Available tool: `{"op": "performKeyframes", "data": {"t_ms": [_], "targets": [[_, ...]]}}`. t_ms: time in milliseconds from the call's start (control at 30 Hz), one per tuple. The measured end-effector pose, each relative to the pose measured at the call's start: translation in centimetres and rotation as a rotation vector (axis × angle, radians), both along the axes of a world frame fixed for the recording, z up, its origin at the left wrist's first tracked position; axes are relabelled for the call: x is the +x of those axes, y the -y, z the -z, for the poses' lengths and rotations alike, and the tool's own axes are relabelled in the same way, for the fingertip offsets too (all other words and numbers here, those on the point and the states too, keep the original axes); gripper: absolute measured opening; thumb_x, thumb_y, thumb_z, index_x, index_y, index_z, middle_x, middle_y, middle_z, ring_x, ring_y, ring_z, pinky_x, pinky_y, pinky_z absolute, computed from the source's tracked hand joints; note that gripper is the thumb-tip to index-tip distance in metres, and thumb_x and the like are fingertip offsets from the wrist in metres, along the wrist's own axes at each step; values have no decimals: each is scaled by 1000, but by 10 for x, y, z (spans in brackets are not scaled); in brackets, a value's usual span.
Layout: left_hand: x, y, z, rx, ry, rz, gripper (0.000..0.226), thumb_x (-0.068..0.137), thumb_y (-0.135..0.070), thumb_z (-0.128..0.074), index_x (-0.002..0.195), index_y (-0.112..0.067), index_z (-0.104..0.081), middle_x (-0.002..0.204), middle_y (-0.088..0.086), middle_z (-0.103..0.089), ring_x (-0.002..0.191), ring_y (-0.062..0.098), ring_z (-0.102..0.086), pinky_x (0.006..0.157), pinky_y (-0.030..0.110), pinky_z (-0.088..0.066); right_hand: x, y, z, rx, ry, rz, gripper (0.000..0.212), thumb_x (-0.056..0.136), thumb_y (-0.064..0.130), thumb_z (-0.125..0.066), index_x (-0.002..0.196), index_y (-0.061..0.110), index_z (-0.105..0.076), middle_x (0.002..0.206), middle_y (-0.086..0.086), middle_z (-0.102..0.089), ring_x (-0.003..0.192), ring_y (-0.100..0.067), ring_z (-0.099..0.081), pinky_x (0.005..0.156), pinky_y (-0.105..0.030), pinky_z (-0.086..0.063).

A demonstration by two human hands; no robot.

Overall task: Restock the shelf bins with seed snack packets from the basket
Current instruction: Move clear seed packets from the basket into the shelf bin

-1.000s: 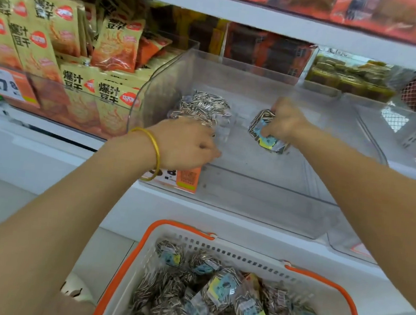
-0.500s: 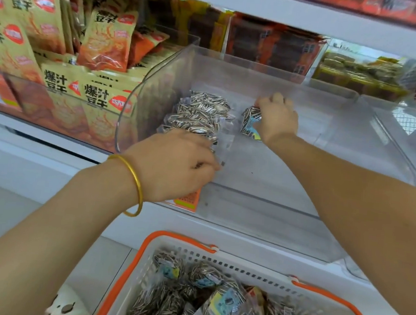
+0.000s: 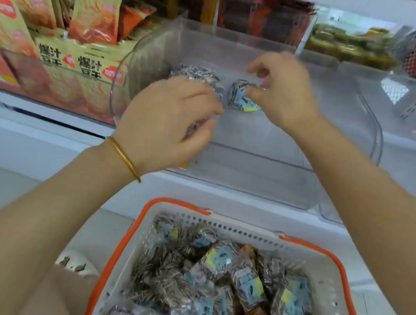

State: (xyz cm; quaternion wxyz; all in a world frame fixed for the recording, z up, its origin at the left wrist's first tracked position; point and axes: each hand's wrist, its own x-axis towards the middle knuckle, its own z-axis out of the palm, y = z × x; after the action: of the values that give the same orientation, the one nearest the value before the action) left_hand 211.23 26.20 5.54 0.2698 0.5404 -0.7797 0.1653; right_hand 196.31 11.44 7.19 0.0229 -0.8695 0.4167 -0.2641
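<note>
**A:** Seed snack packets [image 3: 243,98], one per hand. Our left hand [image 3: 169,120] is curling its fingers over the striped packet [image 3: 197,73]. Our right hand [image 3: 282,88] is pinching the top edge of the blue-label packet [image 3: 243,98], though blur is softening that grip. Both packets are sitting low inside the clear bin [image 3: 252,159], just beside each other.

**B:** So what are we risking?

**A:** We are judging these bags floppy and slick. If we are letting go while they are standing on edge, they are probably toppling flat and wasting room.

**B:** And further out?

**A:** Our left wrist is hanging over the bin's front wall, so a careless pull-back is likely dragging a packet over the rim. The basket [image 3: 177,202] below is nearly full, so a falling packet could be bouncing off onto the floor. The yellow snack bags [image 3: 89,62] are crowding the neighbouring bin, so a tossed packet could be landing among them.
</note>
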Motion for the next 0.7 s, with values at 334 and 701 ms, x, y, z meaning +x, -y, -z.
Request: {"op": "performKeyframes", "data": {"t_ms": [334,701], "targets": [[-53,-67,98,591,145,118,36,85,-30,-36,97,-23,-68,93,-2,-66,85,22,-63,61,34,-53,-122,-126,173,748,-239,-54,18,90,11,-56,107,14,-61,99,-2,-65,92,-19,-61,81,-33,-50],[-74,-78,209,1364,495,22,71,89,-22,-56,147,-27,-14,153,8,-14,135,32,-24,103,43,-38,-143,-137,289,846,-578,146,42,85,9,-62,122,4,-44,111,-13,-56,98,-30,-58,79,-38,-51]]}}
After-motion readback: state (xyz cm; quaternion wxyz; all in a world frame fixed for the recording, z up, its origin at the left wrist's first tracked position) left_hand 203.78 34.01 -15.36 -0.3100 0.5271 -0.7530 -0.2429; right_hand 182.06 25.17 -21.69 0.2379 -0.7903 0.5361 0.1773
